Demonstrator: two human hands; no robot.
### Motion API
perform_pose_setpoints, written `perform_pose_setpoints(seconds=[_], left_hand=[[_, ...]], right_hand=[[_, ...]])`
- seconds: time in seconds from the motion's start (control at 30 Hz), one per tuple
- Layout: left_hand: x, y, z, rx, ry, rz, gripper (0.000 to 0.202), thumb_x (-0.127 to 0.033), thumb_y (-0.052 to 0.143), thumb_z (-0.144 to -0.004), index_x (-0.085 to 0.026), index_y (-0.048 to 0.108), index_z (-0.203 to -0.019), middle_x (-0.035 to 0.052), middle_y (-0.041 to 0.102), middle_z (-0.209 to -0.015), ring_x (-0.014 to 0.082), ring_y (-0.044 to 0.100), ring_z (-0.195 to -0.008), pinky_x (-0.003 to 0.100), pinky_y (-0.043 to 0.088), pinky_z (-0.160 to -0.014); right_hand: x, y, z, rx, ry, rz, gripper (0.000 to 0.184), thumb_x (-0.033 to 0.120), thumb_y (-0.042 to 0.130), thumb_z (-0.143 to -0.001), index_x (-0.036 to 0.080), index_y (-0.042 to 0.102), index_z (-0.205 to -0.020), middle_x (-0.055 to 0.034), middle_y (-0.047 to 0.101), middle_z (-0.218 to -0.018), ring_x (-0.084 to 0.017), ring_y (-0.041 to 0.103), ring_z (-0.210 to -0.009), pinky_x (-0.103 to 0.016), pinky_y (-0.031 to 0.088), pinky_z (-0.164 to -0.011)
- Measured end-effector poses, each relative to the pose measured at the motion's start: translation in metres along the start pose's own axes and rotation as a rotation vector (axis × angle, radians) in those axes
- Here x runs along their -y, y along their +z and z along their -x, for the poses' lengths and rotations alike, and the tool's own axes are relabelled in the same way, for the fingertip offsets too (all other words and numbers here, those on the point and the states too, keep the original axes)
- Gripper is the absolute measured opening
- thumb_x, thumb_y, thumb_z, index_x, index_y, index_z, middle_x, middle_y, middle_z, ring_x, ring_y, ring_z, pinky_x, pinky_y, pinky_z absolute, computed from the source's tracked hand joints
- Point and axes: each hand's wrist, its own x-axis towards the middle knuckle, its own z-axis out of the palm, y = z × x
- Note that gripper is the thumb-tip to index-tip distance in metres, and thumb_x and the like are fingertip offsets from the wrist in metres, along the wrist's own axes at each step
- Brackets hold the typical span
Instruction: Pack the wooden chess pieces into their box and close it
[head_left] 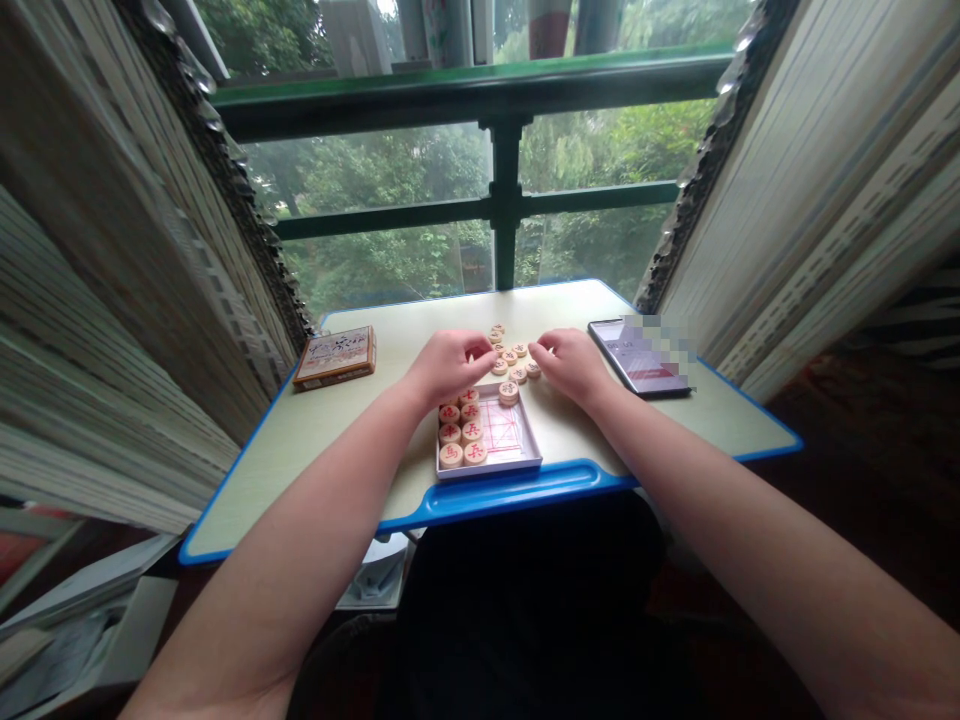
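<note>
Beyond the box (pixel 532 432), left hand (pixel 450 362) and right hand (pixel 568 361), grip parted or pinched I can't tell, should handle pieces (pixel 510 357) gently.

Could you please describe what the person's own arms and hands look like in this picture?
The left forearm and right forearm are bare, with no sleeve in view; both look broad near the camera and taper toward the wrists. The left hand and right hand are ungloved. No watch or bracelet shows; the fingers are too small to rule out rings.
</note>
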Motion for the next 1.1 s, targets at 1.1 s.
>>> perform_pose_setpoints(seconds=[1.1], left_hand=[[0.039, 0.007, -0.008, 0.071, -0.328, -0.022, 0.037, -0.005, 0.05, -0.069, -0.016, 0.073, -0.096, 0.0084, 0.072, -0.1, 0.0206, 0.065, -0.095, 0.029, 0.049, -0.086]], right_hand=[[0.0, 0.011, 0.006, 0.23, -0.28, -0.167, 0.03, 0.018, 0.044, -0.088, 0.024, 0.071, -0.099, -0.0034, 0.067, -0.118, -0.019, 0.057, -0.109, -0.041, 0.036, -0.098]])
